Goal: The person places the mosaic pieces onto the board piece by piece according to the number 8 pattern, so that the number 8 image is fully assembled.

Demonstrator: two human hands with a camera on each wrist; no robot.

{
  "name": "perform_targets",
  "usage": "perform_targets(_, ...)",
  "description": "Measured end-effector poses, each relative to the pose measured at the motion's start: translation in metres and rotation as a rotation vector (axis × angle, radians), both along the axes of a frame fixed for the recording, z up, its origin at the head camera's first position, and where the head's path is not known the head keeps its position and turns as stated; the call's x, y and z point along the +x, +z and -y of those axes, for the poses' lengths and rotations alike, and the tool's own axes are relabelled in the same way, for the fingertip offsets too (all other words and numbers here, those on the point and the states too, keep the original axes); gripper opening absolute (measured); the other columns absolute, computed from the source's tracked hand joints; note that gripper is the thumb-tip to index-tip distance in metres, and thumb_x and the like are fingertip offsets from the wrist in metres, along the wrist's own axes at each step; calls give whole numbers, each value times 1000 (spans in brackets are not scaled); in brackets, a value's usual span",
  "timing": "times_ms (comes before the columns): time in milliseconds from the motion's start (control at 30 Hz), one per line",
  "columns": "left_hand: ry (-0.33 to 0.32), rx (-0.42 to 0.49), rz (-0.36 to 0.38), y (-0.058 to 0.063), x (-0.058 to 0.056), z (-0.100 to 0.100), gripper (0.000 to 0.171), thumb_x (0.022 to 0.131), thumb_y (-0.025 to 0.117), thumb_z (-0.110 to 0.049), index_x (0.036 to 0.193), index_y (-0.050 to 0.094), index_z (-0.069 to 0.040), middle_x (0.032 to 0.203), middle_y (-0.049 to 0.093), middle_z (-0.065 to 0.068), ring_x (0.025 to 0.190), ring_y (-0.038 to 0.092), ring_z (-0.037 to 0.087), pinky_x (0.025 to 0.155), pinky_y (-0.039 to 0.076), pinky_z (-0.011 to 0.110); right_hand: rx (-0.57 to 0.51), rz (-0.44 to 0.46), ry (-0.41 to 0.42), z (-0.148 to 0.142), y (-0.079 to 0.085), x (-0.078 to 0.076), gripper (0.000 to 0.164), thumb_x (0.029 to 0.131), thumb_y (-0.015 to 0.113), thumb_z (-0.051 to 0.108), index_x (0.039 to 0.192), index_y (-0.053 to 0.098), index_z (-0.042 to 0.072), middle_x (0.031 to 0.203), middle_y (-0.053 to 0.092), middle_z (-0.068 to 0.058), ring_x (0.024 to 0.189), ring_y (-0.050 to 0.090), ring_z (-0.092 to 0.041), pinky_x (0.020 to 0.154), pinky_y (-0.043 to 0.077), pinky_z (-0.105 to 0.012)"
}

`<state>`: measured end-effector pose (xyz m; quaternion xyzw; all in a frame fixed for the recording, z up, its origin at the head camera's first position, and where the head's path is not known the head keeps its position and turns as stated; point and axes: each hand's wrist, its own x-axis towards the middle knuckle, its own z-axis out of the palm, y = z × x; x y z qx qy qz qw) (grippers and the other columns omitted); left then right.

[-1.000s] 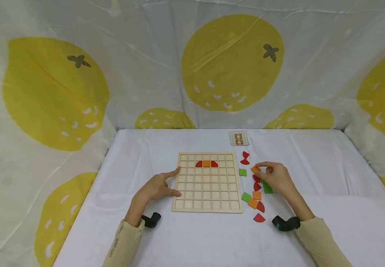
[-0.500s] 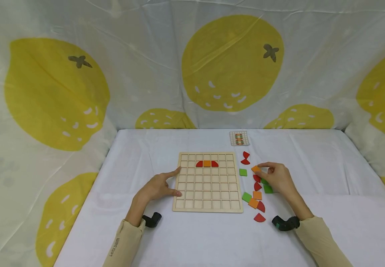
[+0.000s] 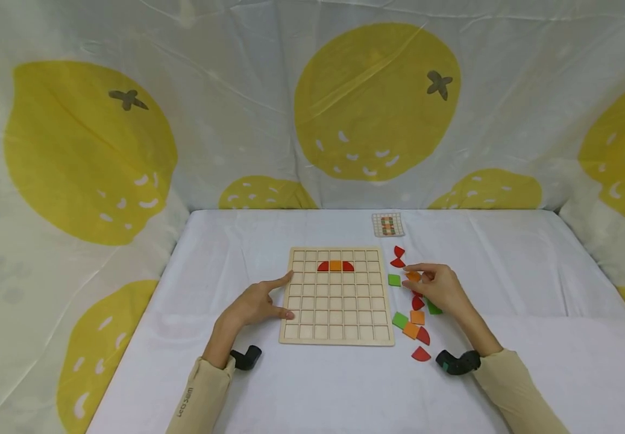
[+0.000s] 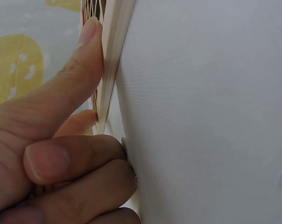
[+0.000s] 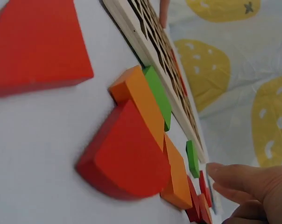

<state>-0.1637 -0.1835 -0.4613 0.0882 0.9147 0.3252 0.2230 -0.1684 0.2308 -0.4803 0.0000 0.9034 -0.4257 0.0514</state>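
Note:
My left hand point(image 3: 252, 303) rests at the left edge of a square wooden grid board point(image 3: 337, 339), index finger and thumb spread along the rim. In the left wrist view the thumb point(image 4: 78, 70) presses the board's edge; the other fingers are curled. Near the board's top, an orange square point(image 3: 336, 266) lies between two red quarter-circles. My right hand point(image 3: 442, 288) hovers over the loose pieces, its thumb and index tips apart. Between them shows a loose orange square point(image 3: 413, 276), and just left of the fingertips lies a green square point(image 3: 394, 280). Nothing shows pinched in the right hand.
Several red, orange and green pieces lie right of the board, including a red quarter-circle point(image 3: 421, 354) nearest the front and an orange square point(image 3: 417, 317). A small pattern card point(image 3: 388, 225) lies at the back. Printed fabric hangs behind the white table point(image 3: 345, 392).
My right hand has moved left, from pinching the loose orange square to reaching past it toward the green square. That orange square has stayed nearly in place. The left hand and board have not moved.

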Motion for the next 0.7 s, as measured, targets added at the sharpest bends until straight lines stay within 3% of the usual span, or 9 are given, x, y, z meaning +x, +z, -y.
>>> perform_targets(267, 1, 5, 5, 0, 1, -1, 100, 79, 90, -38, 162, 34, -32, 59, 28, -6, 56, 29, 11, 58, 28, 26, 26, -7, 77, 17, -5, -4, 31, 88, 83, 17, 116, 78, 5, 62, 34, 2, 55, 36, -14, 50, 22, -23)
perform_targets(700, -16, -8, -15, 0, 0, 0, 99, 80, 89, -39, 162, 34, -31, 59, 29, -6, 56, 29, 11, 58, 28, 26, 77, 23, 81, 9, 1, 0, 37, 87, 84, 20, 121, 77, 6, 60, 32, 3, 54, 38, -16, 50, 28, -22)
